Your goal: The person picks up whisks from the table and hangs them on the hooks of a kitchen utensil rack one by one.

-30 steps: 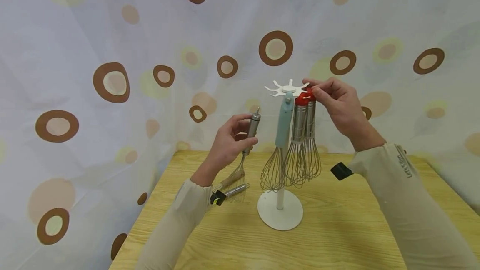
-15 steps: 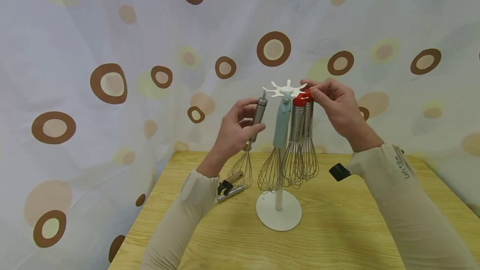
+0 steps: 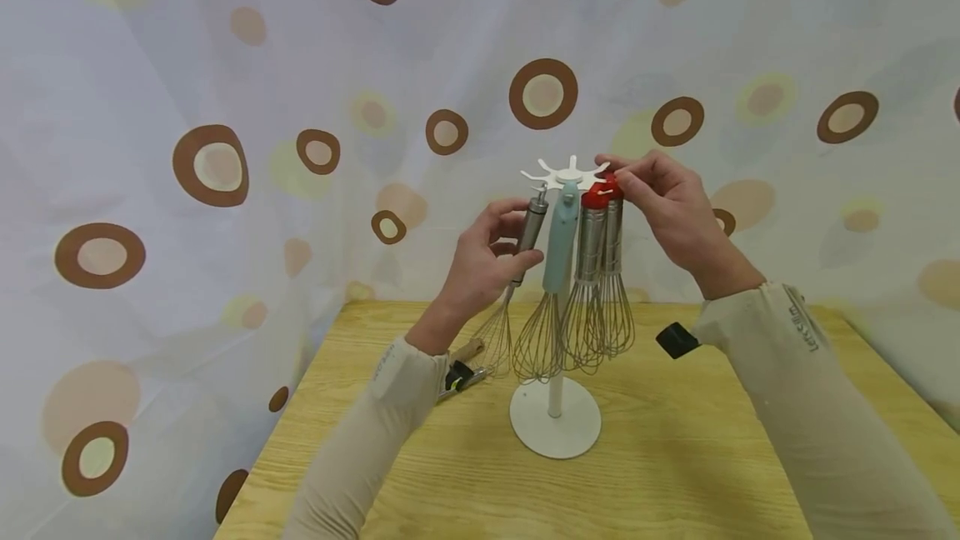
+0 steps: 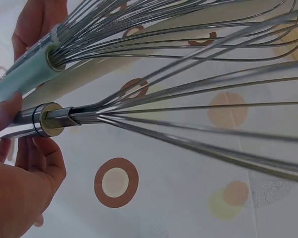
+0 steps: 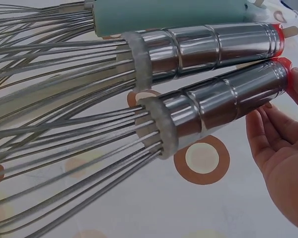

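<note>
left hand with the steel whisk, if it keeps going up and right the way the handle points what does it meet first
Most likely the white hanger top of the stand: the steel whisk in the left hand has its tip just below an arm. The mint-handled whisk hangs close beside; depth is unclear.

Both forearms are rising from the lower edge; the left hand (image 3: pixel 487 257) is curling its fingers in a grip, the right hand (image 3: pixel 667 211) is pinching at fingertip level.

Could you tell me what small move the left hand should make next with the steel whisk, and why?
Probably lift the steel whisk slightly and slide its top into the free slot of the white rack: the left hand holds it just below that arm.
</note>
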{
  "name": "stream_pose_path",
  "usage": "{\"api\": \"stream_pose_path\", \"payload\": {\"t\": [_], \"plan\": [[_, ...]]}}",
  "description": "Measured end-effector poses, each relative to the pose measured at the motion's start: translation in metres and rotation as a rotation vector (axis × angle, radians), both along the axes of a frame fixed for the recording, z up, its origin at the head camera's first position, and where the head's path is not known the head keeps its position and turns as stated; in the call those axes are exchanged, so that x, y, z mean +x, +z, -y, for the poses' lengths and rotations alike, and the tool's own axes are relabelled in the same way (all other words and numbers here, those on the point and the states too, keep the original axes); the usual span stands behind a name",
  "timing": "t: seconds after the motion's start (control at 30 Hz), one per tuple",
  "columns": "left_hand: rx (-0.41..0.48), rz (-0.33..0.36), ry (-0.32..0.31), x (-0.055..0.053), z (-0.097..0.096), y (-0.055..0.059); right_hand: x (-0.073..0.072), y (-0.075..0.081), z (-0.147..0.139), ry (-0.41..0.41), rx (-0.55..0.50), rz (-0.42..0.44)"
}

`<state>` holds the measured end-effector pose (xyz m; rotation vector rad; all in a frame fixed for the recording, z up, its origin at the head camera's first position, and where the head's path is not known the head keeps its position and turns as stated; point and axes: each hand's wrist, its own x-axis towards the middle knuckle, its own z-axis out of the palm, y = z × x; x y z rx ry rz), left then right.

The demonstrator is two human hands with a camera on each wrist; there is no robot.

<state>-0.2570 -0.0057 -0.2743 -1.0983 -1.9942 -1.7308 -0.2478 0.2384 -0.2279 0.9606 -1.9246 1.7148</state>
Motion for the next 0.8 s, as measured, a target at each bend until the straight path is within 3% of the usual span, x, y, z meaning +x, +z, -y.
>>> {"api": "stream_pose_path", "payload": {"t": [0.33, 0.47, 0.7, 0.8], "plan": [[0.010, -0.039, -0.101, 0.004, -0.004, -0.007, -0.002, 0.002, -0.004, 0.127, -0.025, 0.029], [0.005, -0.045, -0.131, 0.006, -0.004, -0.008, -0.001, 0.004, -0.003, 0.138, -0.039, 0.048], [-0.011, -0.051, -0.164, 0.005, 0.004, -0.010, 0.006, 0.003, -0.002, 0.066, -0.060, 0.061], [-0.033, -0.022, -0.155, 0.003, 0.013, -0.014, 0.008, 0.003, -0.002, 0.018, -0.075, 0.044]]}}
